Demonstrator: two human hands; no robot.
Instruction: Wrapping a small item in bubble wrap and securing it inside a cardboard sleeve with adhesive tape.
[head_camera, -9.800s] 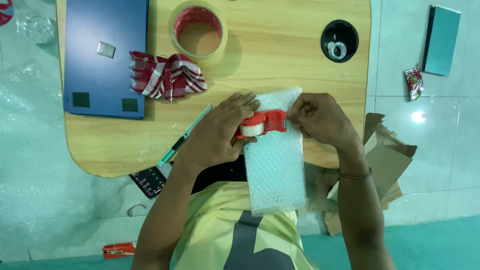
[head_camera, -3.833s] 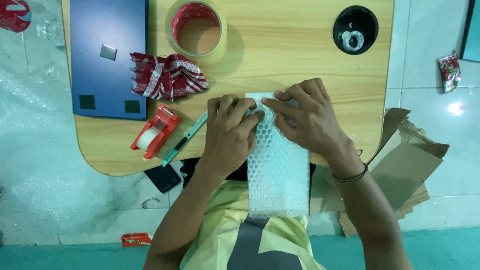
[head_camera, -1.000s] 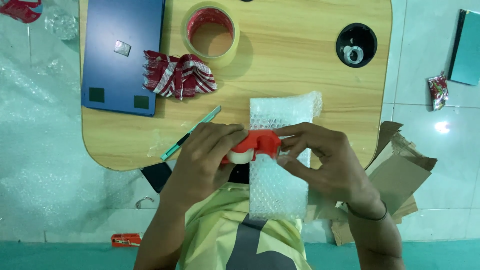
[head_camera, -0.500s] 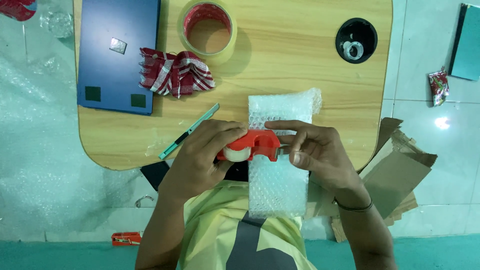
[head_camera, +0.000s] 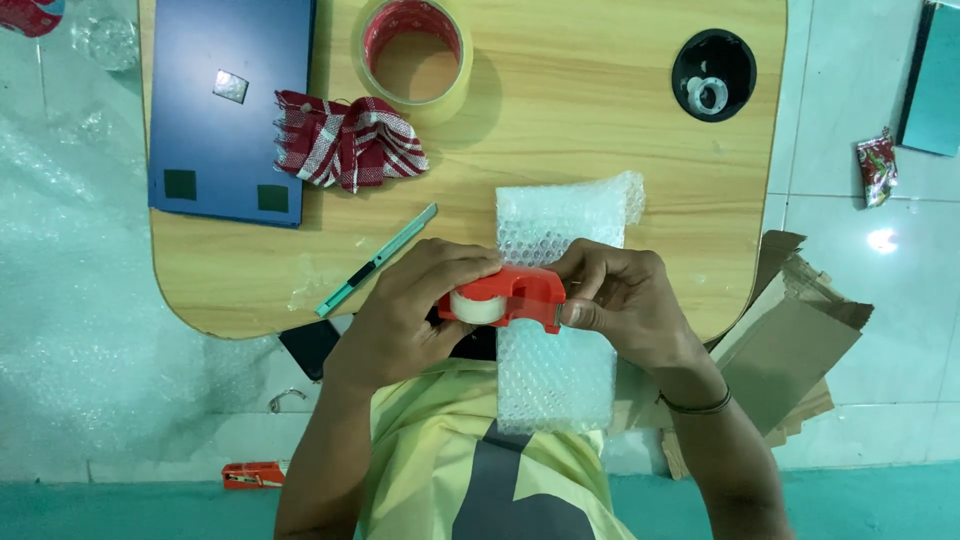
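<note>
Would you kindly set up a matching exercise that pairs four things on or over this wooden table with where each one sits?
Things:
1. red tape dispenser
2. large tape roll
3. checked cloth
4. teal utility knife

Places:
A. at the far edge of the table, beside the blue board
B. held in the left hand and right hand, over the bubble wrap
C. flat on the wood, left of the bubble wrap
D. partly overlapping the blue board's right edge

Pairs: 1-B, 2-A, 3-D, 4-C
</note>
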